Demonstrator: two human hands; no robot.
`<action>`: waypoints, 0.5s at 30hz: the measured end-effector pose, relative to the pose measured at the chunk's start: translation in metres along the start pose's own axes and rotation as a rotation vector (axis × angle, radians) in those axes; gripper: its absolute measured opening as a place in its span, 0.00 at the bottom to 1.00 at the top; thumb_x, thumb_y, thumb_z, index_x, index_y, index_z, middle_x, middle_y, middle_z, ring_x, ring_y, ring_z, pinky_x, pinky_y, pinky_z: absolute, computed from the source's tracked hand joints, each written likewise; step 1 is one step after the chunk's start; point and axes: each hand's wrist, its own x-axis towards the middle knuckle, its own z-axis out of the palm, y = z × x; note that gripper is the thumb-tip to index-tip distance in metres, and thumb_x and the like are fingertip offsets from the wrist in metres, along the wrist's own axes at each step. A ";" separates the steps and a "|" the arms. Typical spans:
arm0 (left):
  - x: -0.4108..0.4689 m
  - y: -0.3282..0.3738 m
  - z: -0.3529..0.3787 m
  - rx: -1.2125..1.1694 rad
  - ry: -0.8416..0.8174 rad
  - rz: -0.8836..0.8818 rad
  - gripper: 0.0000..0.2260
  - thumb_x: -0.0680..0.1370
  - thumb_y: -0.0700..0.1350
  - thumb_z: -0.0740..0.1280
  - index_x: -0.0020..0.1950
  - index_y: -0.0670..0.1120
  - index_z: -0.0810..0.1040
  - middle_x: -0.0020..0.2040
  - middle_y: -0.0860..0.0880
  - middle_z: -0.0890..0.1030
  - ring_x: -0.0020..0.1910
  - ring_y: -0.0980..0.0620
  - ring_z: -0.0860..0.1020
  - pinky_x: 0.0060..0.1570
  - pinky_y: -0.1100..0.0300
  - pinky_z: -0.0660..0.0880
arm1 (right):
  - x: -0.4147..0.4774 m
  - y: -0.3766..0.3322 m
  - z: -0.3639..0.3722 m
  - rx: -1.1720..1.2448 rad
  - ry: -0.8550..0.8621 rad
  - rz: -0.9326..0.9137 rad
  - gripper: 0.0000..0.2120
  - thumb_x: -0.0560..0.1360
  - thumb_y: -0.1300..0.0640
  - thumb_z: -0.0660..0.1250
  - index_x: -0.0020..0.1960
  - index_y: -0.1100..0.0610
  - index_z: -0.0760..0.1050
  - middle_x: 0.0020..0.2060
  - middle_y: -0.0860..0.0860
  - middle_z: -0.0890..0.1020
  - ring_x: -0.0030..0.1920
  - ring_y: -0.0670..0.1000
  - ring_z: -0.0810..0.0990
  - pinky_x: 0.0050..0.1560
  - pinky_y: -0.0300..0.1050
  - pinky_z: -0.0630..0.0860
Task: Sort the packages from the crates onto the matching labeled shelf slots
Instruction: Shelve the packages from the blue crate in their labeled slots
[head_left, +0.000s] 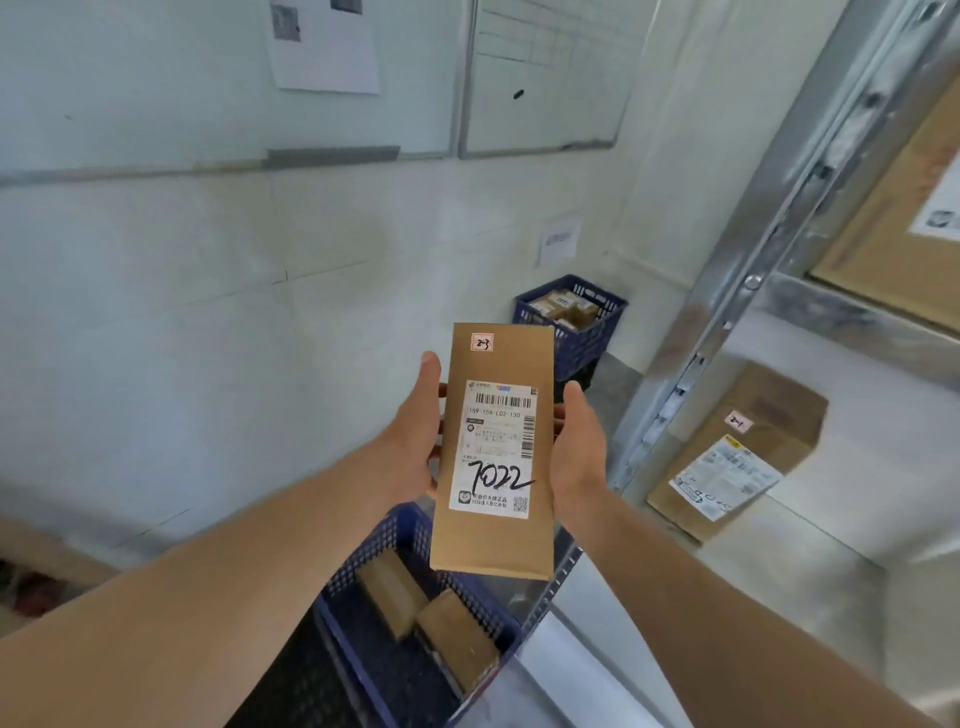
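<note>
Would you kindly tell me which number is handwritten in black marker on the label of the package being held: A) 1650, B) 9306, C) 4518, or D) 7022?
D: the brown package, held between the left hand and the right hand, shows "7022" written in black marker across the lower part of its white label.

Shows two bare forearms, uncovered from the lower corners up to the wrists, ending in a bare left grip (415, 439) and a bare right grip (579, 444).
</note>
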 end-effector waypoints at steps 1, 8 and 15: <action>-0.003 0.003 0.004 0.005 -0.013 0.008 0.31 0.79 0.72 0.45 0.51 0.51 0.77 0.47 0.43 0.80 0.44 0.44 0.78 0.54 0.45 0.73 | -0.005 -0.006 -0.005 0.009 0.023 -0.007 0.35 0.64 0.26 0.56 0.50 0.54 0.79 0.50 0.56 0.84 0.54 0.61 0.83 0.62 0.66 0.78; -0.017 0.015 0.039 0.080 -0.152 0.070 0.30 0.79 0.72 0.46 0.55 0.53 0.77 0.53 0.42 0.81 0.55 0.40 0.79 0.53 0.45 0.73 | -0.031 -0.029 -0.044 0.045 0.155 -0.084 0.38 0.64 0.23 0.53 0.52 0.52 0.80 0.48 0.54 0.85 0.52 0.58 0.85 0.61 0.65 0.79; -0.034 0.014 0.078 0.155 -0.248 0.100 0.32 0.79 0.72 0.45 0.46 0.52 0.80 0.41 0.44 0.82 0.43 0.45 0.78 0.45 0.52 0.72 | -0.051 -0.042 -0.086 0.099 0.294 -0.108 0.38 0.64 0.24 0.55 0.49 0.57 0.78 0.48 0.59 0.85 0.51 0.61 0.85 0.60 0.66 0.79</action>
